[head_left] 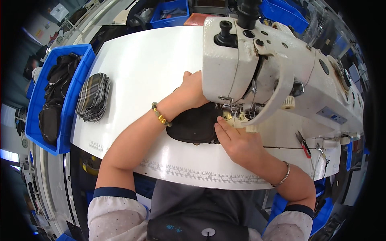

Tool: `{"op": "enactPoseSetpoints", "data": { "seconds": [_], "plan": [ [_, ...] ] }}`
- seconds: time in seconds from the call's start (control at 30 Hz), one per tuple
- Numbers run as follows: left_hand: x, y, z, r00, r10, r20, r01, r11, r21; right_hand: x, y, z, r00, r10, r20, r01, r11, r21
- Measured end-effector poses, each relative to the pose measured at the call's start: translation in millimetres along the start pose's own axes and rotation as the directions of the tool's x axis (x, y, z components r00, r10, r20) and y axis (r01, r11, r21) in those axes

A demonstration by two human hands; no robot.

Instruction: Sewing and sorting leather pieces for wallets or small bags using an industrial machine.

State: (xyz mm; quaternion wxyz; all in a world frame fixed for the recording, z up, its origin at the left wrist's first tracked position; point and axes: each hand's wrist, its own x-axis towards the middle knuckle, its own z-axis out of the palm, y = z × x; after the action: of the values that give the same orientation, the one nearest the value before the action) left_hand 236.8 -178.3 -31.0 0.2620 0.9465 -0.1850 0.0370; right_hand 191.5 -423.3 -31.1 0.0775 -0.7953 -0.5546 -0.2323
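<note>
A black fabric pouch (192,127) with rounded corners lies on the white table, its right edge at the presser foot (233,107) of a white sewing machine (229,60). My left hand (192,90) reaches over the pouch's far side. Its fingers pass behind the machine head, so I cannot see how they are bent. Close to the needle area, my right hand (240,143) rests at the pouch's right edge. Its index and middle fingers are stretched forward side by side, and nothing shows gripped in them.
A stack of plaid fabric pieces (93,97) sits at the left, beside a blue bin (63,138) of black pouches. Red-handled thread snips (303,144) lie to the right of my right hand. A printed ruler (193,173) runs along the table's front edge. More blue bins (170,12) stand behind.
</note>
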Motion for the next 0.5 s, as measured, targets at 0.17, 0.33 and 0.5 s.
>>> {"op": "enactPoseSetpoints", "data": {
  "seconds": [0.17,0.33,0.5],
  "plan": [
    [1.6,-0.5,0.3,0.994,0.069,-0.08,-0.073,0.996,-0.042,-1.9,0.8,1.4,0.999,0.011,0.043,-0.01,1.0,-0.009],
    [4.7,-8.6,3.9,0.993,0.06,-0.101,-0.061,0.998,-0.014,-0.4,3.0,1.1,0.999,0.02,0.048,-0.019,1.0,-0.023],
    [15.6,-24.2,26.7,0.987,0.098,-0.128,-0.05,0.94,0.337,-1.9,2.9,1.2,0.992,0.031,0.12,-0.029,0.999,-0.017]
  ]
}}
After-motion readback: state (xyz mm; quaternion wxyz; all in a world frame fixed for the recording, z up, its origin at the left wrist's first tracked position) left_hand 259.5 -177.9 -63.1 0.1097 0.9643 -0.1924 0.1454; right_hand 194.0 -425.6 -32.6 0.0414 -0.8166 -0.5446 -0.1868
